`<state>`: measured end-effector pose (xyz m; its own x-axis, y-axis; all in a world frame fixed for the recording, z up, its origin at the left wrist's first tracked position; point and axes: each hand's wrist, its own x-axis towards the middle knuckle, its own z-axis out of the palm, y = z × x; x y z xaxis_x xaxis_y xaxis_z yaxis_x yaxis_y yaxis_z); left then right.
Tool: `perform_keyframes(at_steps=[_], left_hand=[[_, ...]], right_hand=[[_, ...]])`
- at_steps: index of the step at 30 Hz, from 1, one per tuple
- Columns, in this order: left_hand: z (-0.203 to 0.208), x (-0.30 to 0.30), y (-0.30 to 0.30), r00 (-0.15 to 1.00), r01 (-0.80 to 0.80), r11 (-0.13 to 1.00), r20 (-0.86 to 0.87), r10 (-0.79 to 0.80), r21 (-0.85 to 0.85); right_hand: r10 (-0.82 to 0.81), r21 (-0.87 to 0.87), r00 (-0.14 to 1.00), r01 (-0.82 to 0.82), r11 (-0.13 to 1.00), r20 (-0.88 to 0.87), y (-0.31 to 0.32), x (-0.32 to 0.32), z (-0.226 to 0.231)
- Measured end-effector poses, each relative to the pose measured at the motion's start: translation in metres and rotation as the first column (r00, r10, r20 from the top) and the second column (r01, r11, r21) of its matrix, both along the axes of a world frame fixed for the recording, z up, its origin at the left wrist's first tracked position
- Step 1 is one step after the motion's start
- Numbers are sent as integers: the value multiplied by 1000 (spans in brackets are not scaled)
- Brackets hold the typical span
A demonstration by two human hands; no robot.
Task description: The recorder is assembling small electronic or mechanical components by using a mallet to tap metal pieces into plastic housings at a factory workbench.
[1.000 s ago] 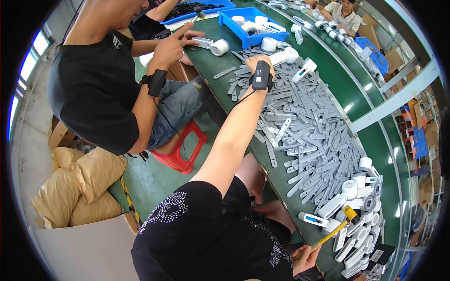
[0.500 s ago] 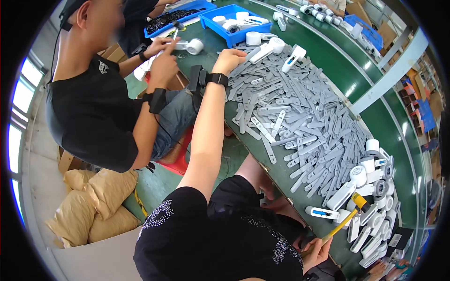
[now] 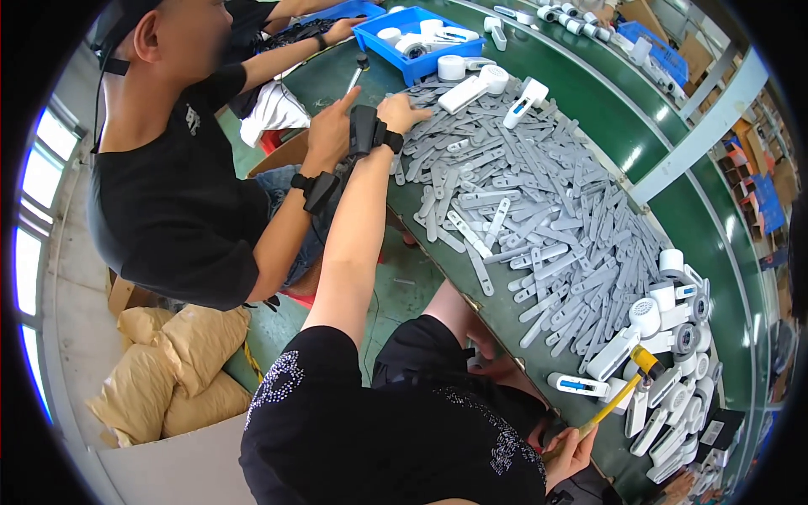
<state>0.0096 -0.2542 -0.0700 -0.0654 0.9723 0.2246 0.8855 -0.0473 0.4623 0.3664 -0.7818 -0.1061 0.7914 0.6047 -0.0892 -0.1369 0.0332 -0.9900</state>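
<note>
L hand (image 3: 402,114) is at the far-left edge of the grey strips (image 3: 547,223), fingers pointing right; thumb side unclear, so can't tell if that grip is empty or pinching smth. Closest big item: a white round-headed unit (image 3: 465,94), just right & a bit far of the fingertips, apart from them. Its long axis slants near-left to far-right, handle end twd L hand, round head away. L hand is by far the nearer one; R hand (image 3: 572,457) is at the near edge of the desk (image 3: 503,316), grip closed round the handle of a yellow hammer (image 3: 619,398), shaft slanting far-right, head by the near-right heap of white units (image 3: 669,417). A blue-slotted unit (image 3: 578,385) lies left of the hammer head, long axis approx left-right. Co-worker's hand (image 3: 330,130) w/ a small tool (image 3: 354,79) is just left of L hand; blue tray (image 3: 380,50) sits far.
</note>
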Motion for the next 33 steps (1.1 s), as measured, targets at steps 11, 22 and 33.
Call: perform_keyframes(at_steps=[11, 22, 33], left_hand=[[-13, -9, 22, 996, 87, 981, 45, -80, -171], [-21, -39, 62, 961, -40, 996, 268, 61, -84], [-38, -52, 80, 937, 97, 995, -337, -91, 1]], right_hand=[[43, -56, 999, -42, 998, 10, 2, 7, -1], [68, -83, 998, -68, 994, -6, -3, 17, -13], [48, -68, 998, -46, 997, 27, -6, 20, -19]])
